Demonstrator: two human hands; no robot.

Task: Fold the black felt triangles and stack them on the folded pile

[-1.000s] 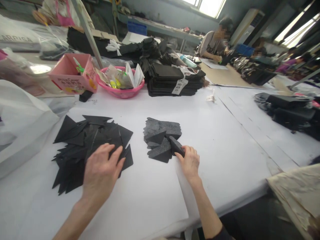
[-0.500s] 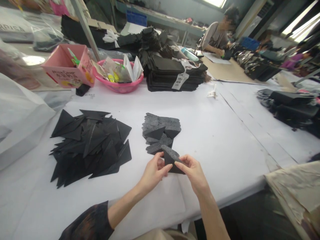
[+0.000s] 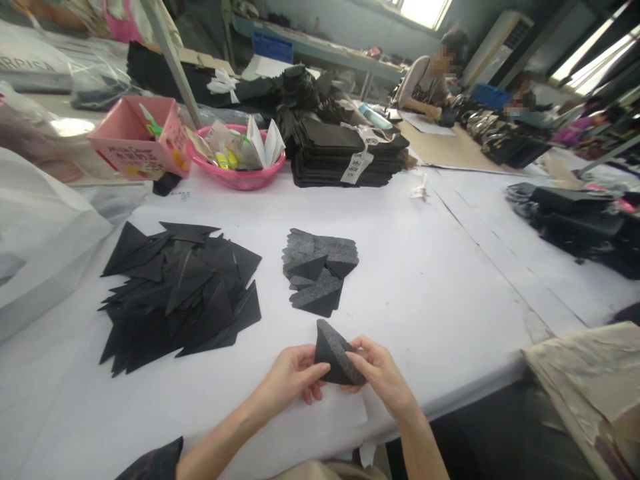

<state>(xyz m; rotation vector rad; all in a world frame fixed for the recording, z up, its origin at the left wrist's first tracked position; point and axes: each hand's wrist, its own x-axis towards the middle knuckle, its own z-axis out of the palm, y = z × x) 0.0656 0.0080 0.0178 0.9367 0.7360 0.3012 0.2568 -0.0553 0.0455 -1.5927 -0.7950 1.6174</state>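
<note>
Between my two hands is a black triangular piece (image 3: 330,353) with a grey speckled strip folded along its slanting edge. My left hand (image 3: 299,373) pinches its left side, thumb on top. The fingers of my right hand (image 3: 377,368) grip the right side, at the grey strip. Just beyond lies a small pile of similar black pieces with grey folded strips (image 3: 320,270). Farther left spreads a bigger heap of flat black triangular pieces (image 3: 180,293). Both piles rest on the white-covered table (image 3: 425,287).
Along the back stand a pink box (image 3: 135,140) with green-handled scissors, a pink basin (image 3: 235,177) of small items and a tied stack of black pieces (image 3: 345,157). White plastic (image 3: 45,233) lies at left, dark bundles (image 3: 580,213) at right. A co-worker (image 3: 425,83) sits beyond.
Both hands have drawn the black piece nearer to me, away from the small pile. The piece is now turned, showing more of its grey strip.
</note>
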